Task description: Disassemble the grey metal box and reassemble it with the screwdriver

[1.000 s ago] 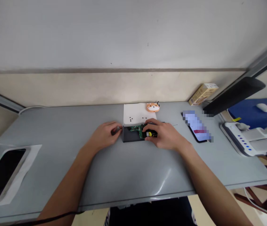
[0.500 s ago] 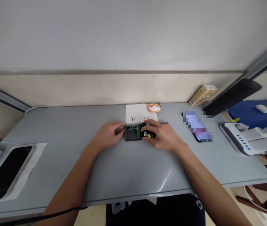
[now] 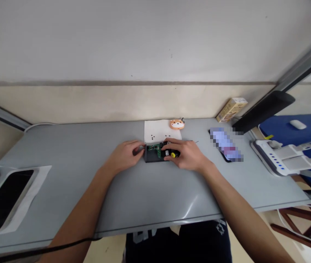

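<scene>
A small dark case (image 3: 153,156) with a green circuit board (image 3: 154,148) inside lies on the grey table (image 3: 144,190). My left hand (image 3: 125,156) rests at the case's left end, fingertips touching it. My right hand (image 3: 186,154) grips a black and yellow screwdriver (image 3: 170,154) lying across the case's right side, its tip over the board. Behind the case lies a white paper sheet (image 3: 158,130) with several small black screws (image 3: 152,137) on it.
An orange animal-shaped trinket (image 3: 177,124) sits at the paper's back corner. A phone (image 3: 225,145) lies to the right, with a small cardboard box (image 3: 229,109) behind it. A white device (image 3: 278,157) stands at the right edge. A dark cutout (image 3: 2,199) is at the left.
The view has shifted slightly. My right hand has nudged the screwdriver a little left over the board; my left hand stays at the case's left end.
</scene>
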Demonstrator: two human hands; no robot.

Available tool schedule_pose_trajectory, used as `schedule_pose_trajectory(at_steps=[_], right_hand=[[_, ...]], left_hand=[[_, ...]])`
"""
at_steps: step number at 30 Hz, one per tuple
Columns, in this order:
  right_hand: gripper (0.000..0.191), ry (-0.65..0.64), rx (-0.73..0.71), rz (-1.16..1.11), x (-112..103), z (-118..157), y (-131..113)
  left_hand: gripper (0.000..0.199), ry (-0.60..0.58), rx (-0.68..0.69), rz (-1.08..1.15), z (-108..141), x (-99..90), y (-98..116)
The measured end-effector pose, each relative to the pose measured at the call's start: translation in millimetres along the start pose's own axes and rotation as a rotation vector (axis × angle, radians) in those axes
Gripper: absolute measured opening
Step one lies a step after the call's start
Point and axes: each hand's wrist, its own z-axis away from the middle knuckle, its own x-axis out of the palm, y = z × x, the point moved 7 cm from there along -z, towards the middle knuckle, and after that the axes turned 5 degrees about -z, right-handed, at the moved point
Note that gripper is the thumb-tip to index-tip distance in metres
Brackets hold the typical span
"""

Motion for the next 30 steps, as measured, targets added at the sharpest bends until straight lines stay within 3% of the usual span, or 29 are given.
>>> schedule_pose_trajectory(at_steps=[11,14,16,19,21,23,26,30], right_hand=[[0.033,-0.150,-0.011,0.116,12,2,0],[0.033,-0.140,-0.018,0.070,6,3,-2],[0.026,-0.023,-0.041,-0.025,-9,2,-6],[0.027,0.361,-0.057,-0.206,-48,8,-6],[0.034,0.632,-0.003,-0.312,-68,17,4],[0.045,0.791,0.122,-0.405,-74,24,23],[0.050,0.774,0.339,-0.452,-63,22,48],[0.050,0.651,0.387,-0.472,-47,12,56]], left_hand=[[0.025,0.017,-0.010,0.033,1,-1.9,5],[0.023,0.042,0.022,-0.020,0,-4.9,8],[0.022,0.125,0.026,-0.069,0,-9.5,13],[0.028,0.243,0.058,-0.089,-1,-10.5,31],[0.039,0.206,0.129,-0.061,-3,-0.3,48],[0.052,0.123,0.187,-0.040,-4,13.1,62],[0.060,0.051,0.202,-0.025,-6,26.8,69],[0.057,0.042,0.165,-0.010,-9,31.3,62]])
